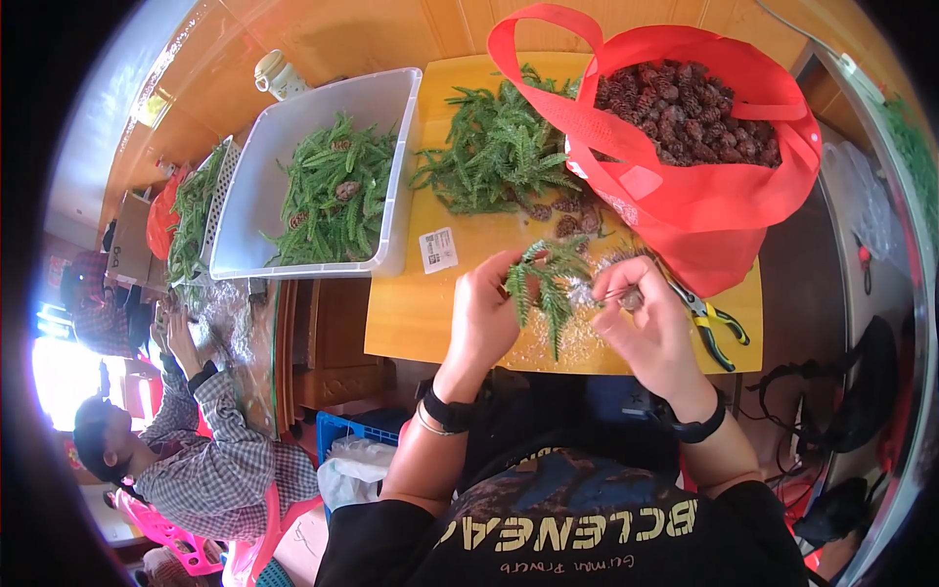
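Over the yellow table, my left hand pinches an artificial pine sprig, whose green tips hang downward. To its right, my right hand is closed, with a small brown pine cone between the fingers. A thin wire seems to stick out from the cone toward the sprig; whether the two touch I cannot tell. Beyond my hands lie several loose pine cones and a heap of green sprigs. Pale flakes are scattered on the table beneath the sprig.
A red bag full of pine cones stands at the back right, pliers beside it. On the left are a white label and a clear bin of sprigs. Further left, a person in a checked shirt works at another table.
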Demonstrator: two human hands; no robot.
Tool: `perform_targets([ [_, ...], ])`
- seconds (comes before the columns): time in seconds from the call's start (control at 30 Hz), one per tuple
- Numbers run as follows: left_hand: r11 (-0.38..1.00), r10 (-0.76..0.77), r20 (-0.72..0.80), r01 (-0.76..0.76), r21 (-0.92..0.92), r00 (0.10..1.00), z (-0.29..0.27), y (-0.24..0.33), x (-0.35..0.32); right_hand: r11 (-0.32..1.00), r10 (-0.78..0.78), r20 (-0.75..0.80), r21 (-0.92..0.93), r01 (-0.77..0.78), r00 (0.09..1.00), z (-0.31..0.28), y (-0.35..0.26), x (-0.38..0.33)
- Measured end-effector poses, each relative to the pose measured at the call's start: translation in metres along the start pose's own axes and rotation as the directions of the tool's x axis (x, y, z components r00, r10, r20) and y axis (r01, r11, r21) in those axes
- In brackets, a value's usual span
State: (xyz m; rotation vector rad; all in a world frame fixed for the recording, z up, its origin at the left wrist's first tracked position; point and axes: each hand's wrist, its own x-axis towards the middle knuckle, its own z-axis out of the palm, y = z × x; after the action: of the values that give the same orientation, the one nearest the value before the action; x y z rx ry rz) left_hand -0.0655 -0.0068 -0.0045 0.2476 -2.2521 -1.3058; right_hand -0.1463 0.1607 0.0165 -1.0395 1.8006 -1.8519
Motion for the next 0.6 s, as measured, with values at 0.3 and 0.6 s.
perform_targets([
  [0.3,0.927,-0.207,0.133,0.238,-0.289,0.969,0.013,0.003,-0.005,0.995,0.090,-0.115,-0.042,-0.096,0.989,0.005,0.001,-0.001],
  [0.6,0.815,-0.162,0.290,0.294,-0.500,0.943,0.005,0.006,-0.005,0.960,0.166,-0.184,0.255,-0.116,0.969,-0.005,0.011,0.000],
])
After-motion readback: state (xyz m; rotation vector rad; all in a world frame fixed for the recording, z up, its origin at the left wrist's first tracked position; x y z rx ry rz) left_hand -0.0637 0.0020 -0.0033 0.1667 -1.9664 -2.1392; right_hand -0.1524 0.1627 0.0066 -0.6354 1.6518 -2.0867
